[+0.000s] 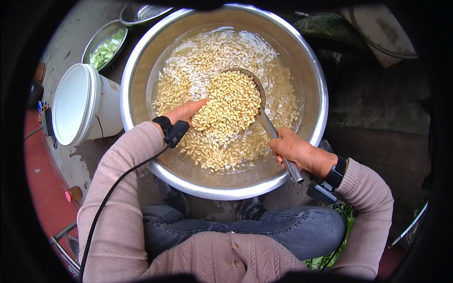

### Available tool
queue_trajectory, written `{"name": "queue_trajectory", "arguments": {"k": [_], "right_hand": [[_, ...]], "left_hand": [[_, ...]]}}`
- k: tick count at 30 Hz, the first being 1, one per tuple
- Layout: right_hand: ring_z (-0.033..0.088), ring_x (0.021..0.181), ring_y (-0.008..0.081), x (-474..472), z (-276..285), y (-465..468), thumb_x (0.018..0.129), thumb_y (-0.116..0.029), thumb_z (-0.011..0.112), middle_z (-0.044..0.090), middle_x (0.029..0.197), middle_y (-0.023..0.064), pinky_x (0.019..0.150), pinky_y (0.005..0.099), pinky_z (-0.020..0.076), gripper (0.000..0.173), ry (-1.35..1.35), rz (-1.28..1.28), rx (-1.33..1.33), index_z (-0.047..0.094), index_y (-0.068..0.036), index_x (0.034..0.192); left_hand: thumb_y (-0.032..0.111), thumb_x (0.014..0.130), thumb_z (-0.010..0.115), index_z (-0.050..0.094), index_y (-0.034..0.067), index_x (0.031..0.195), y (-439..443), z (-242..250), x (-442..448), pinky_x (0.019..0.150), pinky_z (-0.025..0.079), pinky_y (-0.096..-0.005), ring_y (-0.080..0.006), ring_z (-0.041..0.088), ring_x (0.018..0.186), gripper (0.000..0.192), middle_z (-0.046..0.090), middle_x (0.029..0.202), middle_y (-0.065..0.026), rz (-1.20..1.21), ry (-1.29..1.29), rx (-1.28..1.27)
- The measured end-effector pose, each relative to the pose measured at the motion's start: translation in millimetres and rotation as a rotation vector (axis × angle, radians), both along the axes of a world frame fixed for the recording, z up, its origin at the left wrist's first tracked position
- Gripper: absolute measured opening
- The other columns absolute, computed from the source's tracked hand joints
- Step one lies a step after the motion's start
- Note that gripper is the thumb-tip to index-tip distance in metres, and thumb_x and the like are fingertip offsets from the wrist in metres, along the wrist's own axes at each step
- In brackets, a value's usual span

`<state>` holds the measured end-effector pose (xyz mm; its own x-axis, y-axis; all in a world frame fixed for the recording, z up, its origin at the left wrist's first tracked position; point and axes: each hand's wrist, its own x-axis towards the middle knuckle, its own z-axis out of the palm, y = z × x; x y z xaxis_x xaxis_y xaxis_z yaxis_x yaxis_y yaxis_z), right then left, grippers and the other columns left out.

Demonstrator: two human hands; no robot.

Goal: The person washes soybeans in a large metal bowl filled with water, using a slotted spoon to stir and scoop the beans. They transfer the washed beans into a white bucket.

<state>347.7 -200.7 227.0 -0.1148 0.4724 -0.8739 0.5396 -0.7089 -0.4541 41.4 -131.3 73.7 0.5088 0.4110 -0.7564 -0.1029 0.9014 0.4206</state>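
Observation:
A wide metal basin [230, 192] stands before me, with pale yellow beans [177, 85] under water. They look like soaked soybeans. My right hand [292, 148] grips the long metal handle of a skimmer ladle [268, 122] above the basin's near right side. A heaped load of beans [231, 100] covers the ladle's bowl, so most of it is hidden. At the left edge of this heap is my left hand [184, 111], its thumb extended against the beans. The other fingers of that hand are hidden beneath the heap, so their grip cannot be made out.
Left of the basin is a white plastic bucket [106, 106]. Beyond it lies a metal dish [86, 53] of cut pale green vegetable [106, 49]. Leafy greens [318, 261] are beside my right knee. Cables run from both wrist devices along my sleeves.

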Motion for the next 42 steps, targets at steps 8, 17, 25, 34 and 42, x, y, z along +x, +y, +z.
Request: {"name": "queue_trajectory", "arguments": {"k": [8,17,25,34,42], "right_hand": [[0.060,0.055,0.0193,16.9,-1.2,50.6,0.090,-0.013,0.054,0.059,0.076,0.0161,0.050,0.0373,0.0497,0.025,-0.191,0.079,0.464,0.049,0.008,0.102],[0.063,0.091,0.0524,42.4,-45.9,110.3,0.089,-0.006,0.053,0.064,0.094,0.0363,0.080,0.0553,0.0503,0.022,-0.675,0.297,0.909,0.043,0.006,0.103],[0.066,0.100,0.0442,13.9,-129.4,137.8,0.089,-0.015,0.058,0.068,0.104,0.0268,0.086,0.0521,0.0505,0.034,-0.662,0.130,0.683,0.051,0.006,0.115],[0.058,0.057,0.0240,-23.1,-139.7,138.9,0.091,-0.009,0.054,0.057,0.075,0.0151,0.048,0.0405,0.0448,0.025,-0.119,-0.208,0.373,0.046,0.007,0.108],[0.048,0.049,0.0154,-62.7,-119.8,127.2,0.092,-0.012,0.047,0.050,0.071,0.0073,0.042,0.0347,0.0469,0.017,0.131,-0.319,0.098,0.040,-0.001,0.102]], "left_hand": [[0.032,0.094,0.063,0.050,0.004,0.132,66.1,-3.7,-30.2,0.084,0.051,-0.0407,-0.0226,0.062,0.100,0.048,0.062,0.121,-0.0120,0.307,0.417,0.388],[0.042,0.087,0.064,0.054,0.006,0.139,114.5,-45.6,-89.2,0.111,0.036,-0.0405,-0.0364,0.047,0.132,0.064,0.048,0.144,-0.0250,0.218,1.281,0.928],[0.052,0.094,0.053,0.037,0.000,0.149,123.7,-62.1,-77.1,0.107,0.037,-0.0446,-0.0350,0.043,0.135,0.078,0.042,0.151,-0.0210,0.481,0.777,0.483],[0.071,0.090,0.046,0.025,0.009,0.156,164.4,-83.8,-66.2,0.111,0.026,-0.0580,-0.0356,0.024,0.146,0.093,0.023,0.161,-0.0167,0.446,0.543,0.342],[0.072,0.090,0.045,0.024,0.012,0.157,164.0,-44.7,-29.7,0.114,0.020,-0.0593,-0.0360,0.019,0.149,0.093,0.017,0.163,-0.0172,0.407,0.474,0.262]]}}
